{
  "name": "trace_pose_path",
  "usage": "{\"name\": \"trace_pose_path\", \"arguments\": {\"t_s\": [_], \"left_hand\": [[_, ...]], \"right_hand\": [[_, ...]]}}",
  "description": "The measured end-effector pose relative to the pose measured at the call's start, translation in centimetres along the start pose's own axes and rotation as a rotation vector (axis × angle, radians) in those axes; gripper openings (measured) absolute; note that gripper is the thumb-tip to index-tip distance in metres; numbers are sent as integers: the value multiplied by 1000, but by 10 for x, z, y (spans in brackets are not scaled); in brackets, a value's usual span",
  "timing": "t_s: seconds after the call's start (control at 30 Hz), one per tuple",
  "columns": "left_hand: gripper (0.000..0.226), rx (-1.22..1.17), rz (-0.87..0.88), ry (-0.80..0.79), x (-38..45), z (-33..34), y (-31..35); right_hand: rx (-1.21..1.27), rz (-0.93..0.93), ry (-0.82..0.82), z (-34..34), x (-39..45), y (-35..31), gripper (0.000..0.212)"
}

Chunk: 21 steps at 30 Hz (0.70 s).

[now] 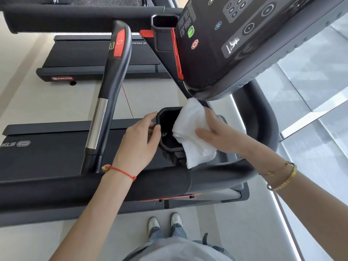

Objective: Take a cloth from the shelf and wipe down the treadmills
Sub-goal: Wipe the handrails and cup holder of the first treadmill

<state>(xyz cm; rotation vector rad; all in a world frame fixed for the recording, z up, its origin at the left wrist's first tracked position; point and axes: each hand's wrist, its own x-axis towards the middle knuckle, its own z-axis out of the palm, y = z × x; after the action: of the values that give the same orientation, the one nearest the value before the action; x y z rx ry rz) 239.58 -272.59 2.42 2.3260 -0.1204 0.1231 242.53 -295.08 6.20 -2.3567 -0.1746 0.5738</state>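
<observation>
The left hand (139,140) curls its fingers over the near rim of the treadmill's cup holder (167,129). The right hand (216,132) pinches a white cloth (192,132), draped lengthwise across the holder's far rim, beneath the console (235,44).

A pale floor (56,102) carries everything in view. At its near edge stand two light shoes (164,224), side by side with toes toward the machines, below blue jeans (169,235) and a grey shirt (169,249). A thin red string bracelet (120,171) with a small bead circles one wrist; two gold bangles (282,178) circle the other. Along the right edge of the floor runs a wall of glass panes (310,72) in pale frames, with a bright strip of light (288,223) on the floor beside it.
</observation>
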Motion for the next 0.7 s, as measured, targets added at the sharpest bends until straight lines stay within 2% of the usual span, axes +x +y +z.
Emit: {"name": "trace_pose_path", "arguments": {"t_s": [0.03, 0.1, 0.3, 0.4, 0.57, 0.63, 0.7], "left_hand": [[42, -3, -2, 0, 0, 0, 0], [41, -12, -6, 0, 0, 0, 0], [41, -16, -6, 1, 0, -1, 2], [42, -25, -10, -9, 0, -2, 2], [43, -35, -14, -18, -2, -4, 3], [43, -42, -17, -20, -2, -4, 3], [43, -46, -12, -23, -2, -4, 2]], "right_hand": [[-8, -19, -24, -3, -5, 1, 54], [-13, -61, -57, -9, -15, 4, 67], [-89, -320, -139, -24, -40, 14, 62], [-71, -361, -243, -31, -44, 11, 59], [410, -280, -296, -53, -51, -4, 35], [344, -266, -356, -54, -50, -7, 33], [48, -260, -409, -41, -48, -11, 38]]}}
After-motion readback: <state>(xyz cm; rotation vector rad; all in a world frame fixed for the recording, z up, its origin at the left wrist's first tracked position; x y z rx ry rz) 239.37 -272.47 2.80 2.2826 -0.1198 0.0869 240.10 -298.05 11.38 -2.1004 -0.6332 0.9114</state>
